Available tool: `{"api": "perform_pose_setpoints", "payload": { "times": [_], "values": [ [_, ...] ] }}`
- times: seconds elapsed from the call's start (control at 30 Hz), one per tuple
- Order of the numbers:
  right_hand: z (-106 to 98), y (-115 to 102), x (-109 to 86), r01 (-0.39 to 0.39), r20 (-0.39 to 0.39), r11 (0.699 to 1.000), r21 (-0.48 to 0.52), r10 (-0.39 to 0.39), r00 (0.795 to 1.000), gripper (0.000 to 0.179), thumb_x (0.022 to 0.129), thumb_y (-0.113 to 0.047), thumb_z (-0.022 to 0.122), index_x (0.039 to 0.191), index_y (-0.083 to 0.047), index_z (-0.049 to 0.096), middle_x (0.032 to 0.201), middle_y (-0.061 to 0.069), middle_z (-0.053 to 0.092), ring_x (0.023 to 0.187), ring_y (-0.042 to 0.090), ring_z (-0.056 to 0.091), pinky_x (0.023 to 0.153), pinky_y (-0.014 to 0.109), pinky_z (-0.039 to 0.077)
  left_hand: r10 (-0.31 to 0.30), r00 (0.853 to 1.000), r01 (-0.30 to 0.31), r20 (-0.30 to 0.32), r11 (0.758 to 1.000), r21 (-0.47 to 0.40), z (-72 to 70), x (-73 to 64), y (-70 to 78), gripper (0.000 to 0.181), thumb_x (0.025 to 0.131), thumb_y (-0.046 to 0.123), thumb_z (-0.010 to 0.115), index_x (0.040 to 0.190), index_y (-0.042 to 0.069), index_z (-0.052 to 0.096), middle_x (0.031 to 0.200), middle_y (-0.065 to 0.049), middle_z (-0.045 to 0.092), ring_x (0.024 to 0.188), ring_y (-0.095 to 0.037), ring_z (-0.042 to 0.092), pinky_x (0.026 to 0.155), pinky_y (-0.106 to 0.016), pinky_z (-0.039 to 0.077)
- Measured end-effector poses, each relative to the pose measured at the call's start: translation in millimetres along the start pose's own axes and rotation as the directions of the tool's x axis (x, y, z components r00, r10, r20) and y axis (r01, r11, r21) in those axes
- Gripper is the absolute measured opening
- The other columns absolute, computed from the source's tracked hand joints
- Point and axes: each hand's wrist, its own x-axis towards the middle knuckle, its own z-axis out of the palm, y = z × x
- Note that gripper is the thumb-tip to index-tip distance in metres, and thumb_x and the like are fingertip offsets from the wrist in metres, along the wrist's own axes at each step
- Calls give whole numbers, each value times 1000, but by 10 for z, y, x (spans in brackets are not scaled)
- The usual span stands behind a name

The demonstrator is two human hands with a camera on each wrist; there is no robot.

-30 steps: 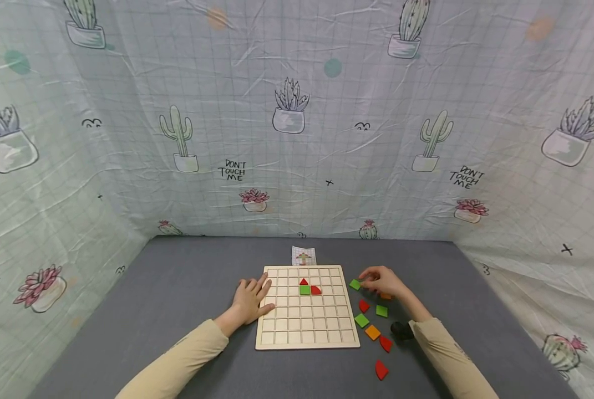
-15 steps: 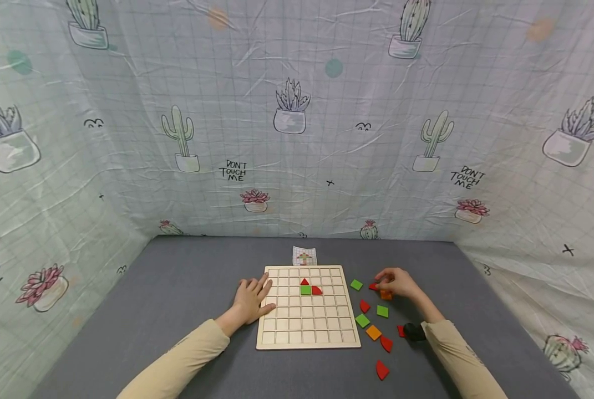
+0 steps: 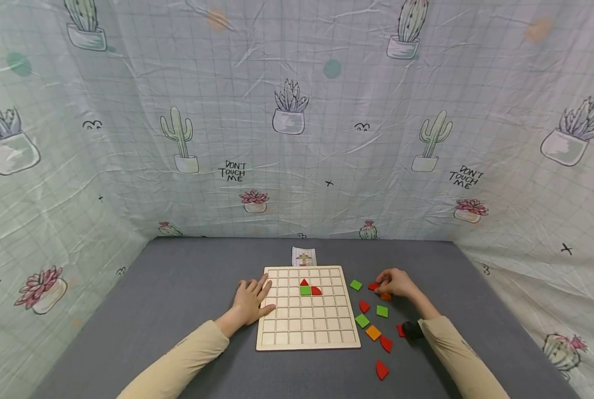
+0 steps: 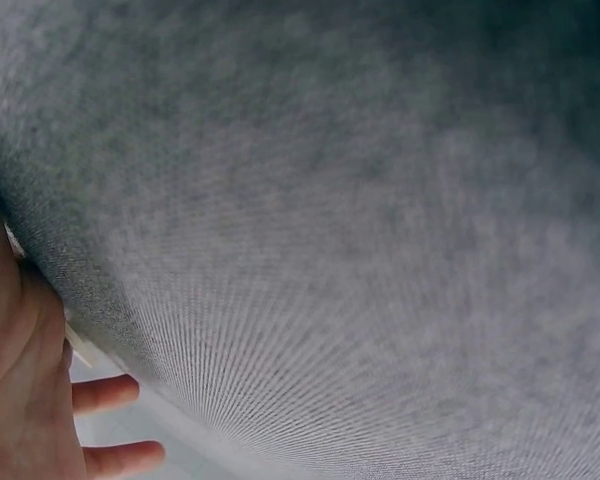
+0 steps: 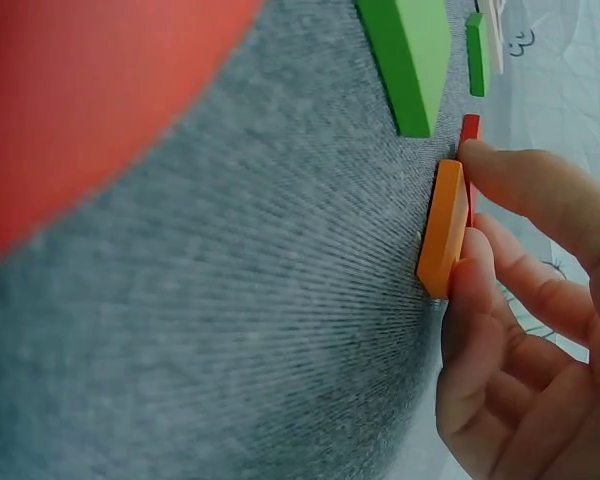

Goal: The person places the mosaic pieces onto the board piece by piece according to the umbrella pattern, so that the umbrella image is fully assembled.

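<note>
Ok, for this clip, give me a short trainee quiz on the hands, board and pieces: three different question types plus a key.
1. True or false: the left hand rests on the right edge of the board.
2. How many pieces sit on the board? A) one B) three C) six
3. Fill in: the right hand touches a ____ beside an orange piece.

Key:
1. False; it rests on the left edge.
2. B: red triangle, green square, red rounded piece.
3. red piece
</note>
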Motion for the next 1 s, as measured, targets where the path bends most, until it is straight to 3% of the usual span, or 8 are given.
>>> {"api": "perform_pose_setpoints", "payload": {
  "times": [0.2, 0.4, 0.63, 1.0],
  "values": [
    [-16, 12, 95, -2, 19, 1000, -27, 2, 1000, 22, 70, -10, 72, 88, 1, 65, 68, 6, 64, 55, 9, 52, 54, 26, 43, 3, 1000, -3, 3, 1000, -15, -13, -7, 9, 66, 88, 61, 28, 138, 19, 34, 145, -1, 30, 112, -22, 42, 83, -43, 34],
    [-87, 58, 231, -55, 68, 998, 23, 53, 996, 25, 73, -9, 68, 96, 1, 65, 69, 5, 62, 57, 11, 51, 53, 26, 43, 0, 1000, 0, -4, 1000, -11, -24, -10, 13, 65, 88, 61, 28, 138, 20, 34, 145, 0, 30, 111, -21, 43, 82, -43, 34],
    [-134, 109, 262, -130, 109, 986, 107, 118, 987, 34, 77, -13, 68, 106, 2, 62, 91, 12, 66, 68, 10, 58, 62, 28, 50, 2, 1000, -2, -14, 1000, -2, -27, -11, 2, 65, 88, 61, 28, 138, 20, 35, 145, 0, 31, 111, -21, 43, 82, -43, 35],
    [-135, 155, 256, -98, 132, 984, 148, 79, 988, 35, 76, -12, 70, 106, 3, 61, 84, 8, 65, 69, 9, 57, 63, 28, 49, -2, 1000, 3, -21, 1000, 18, -21, -14, 8, 66, 88, 62, 27, 138, 21, 34, 145, 1, 31, 110, -20, 43, 80, -41, 35]
  ]
}}
